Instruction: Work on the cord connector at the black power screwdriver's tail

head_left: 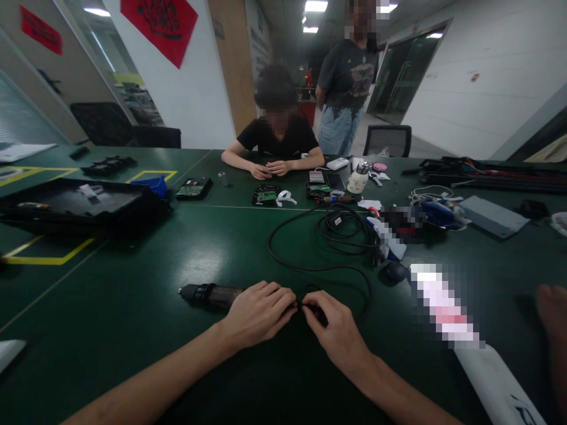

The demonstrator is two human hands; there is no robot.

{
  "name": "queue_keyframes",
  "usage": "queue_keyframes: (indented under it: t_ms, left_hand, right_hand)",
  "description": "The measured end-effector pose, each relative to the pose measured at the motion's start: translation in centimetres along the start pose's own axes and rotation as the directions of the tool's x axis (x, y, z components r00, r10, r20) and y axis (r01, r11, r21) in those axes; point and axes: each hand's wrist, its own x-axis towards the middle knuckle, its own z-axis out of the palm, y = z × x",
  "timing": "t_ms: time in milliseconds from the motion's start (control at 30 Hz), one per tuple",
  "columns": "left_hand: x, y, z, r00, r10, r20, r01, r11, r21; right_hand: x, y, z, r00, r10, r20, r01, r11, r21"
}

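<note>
My left hand (259, 310) is wrapped over the rear end of a dark electric screwdriver (208, 293) that lies on the green table (133, 307), tip pointing left. My right hand (330, 324) pinches the black cable (319, 268) right where it meets the tool's end. The cable loops away across the table toward a coil (345, 227) further back.
A seated person (277, 141) across the table has both hands together near a circuit board (266, 193). Another person (348, 88) stands behind. A black tray (75, 203) lies at left. Tools, cables and a bottle (358, 177) clutter the right side. A white object (491, 366) lies at lower right.
</note>
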Motion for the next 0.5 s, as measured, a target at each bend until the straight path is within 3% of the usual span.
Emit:
queue_keyframes:
  t_ms: [500]
  left_hand:
    - [-0.11, -0.13, 0.29, 1.0, 0.026, -0.016, -0.026, 1.0, 0.006]
  right_hand:
    - [-0.03, 0.23, 0.3, 1.0, -0.002, -0.023, 0.003, 1.0, 0.007]
